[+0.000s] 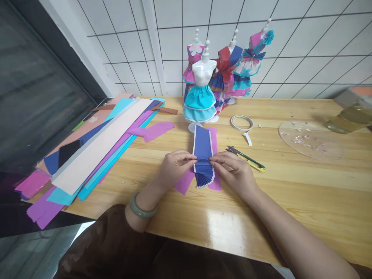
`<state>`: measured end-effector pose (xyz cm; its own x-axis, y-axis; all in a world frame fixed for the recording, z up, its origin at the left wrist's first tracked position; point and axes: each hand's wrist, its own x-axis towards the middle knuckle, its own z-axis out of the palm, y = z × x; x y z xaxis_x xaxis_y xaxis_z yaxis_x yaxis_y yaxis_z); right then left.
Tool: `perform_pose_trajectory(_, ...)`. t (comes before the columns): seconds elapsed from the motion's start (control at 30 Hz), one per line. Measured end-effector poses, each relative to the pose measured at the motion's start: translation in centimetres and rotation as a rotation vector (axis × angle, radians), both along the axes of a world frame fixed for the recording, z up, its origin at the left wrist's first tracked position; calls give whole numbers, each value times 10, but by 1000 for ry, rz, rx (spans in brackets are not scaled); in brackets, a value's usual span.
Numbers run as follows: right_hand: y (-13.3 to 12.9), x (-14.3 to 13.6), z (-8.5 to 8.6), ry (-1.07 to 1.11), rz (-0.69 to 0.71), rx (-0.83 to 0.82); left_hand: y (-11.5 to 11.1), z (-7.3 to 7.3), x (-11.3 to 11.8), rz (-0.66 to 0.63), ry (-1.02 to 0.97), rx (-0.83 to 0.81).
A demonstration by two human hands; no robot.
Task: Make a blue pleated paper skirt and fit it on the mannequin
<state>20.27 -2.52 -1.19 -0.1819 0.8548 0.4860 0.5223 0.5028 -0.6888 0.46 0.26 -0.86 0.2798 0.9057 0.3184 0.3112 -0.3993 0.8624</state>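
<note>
A blue crepe paper strip [202,141] with white side borders lies on the table, its near end folded into fine pleats that fan out. My left hand [178,166] pinches the strip's left edge at the pleats. Opposite it, my right hand [231,167] pinches the right edge at the same fold. Purple paper pieces [185,182] lie beneath the strip and stick out on both sides. Just right of my right hand are thread snips [247,158] with green and yellow handles. Beyond the strip stands a white mannequin [204,71] in a turquoise paper skirt [200,102].
Several dressed mannequins [225,69] stand behind, near the tiled wall. A tape roll [241,123] lies right of centre. Farther right are a clear plate [308,149] with scraps and a glass jar [348,118]. Stacked coloured paper [101,143] and a phone [69,153] occupy the left.
</note>
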Motion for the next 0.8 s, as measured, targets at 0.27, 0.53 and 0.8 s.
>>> perform_pose_trajectory(0.27,1,1,-2,-6,15,-29,1,0,0,-16,52,-3)
perform_pose_trajectory(0.53,2,1,-4,41,1,-89,2,-5,1,-66,-110,-323)
perform_pose_trajectory(0.8,1,-3,-5,215,-44,-254,4,-12,0,-68,-280,-522)
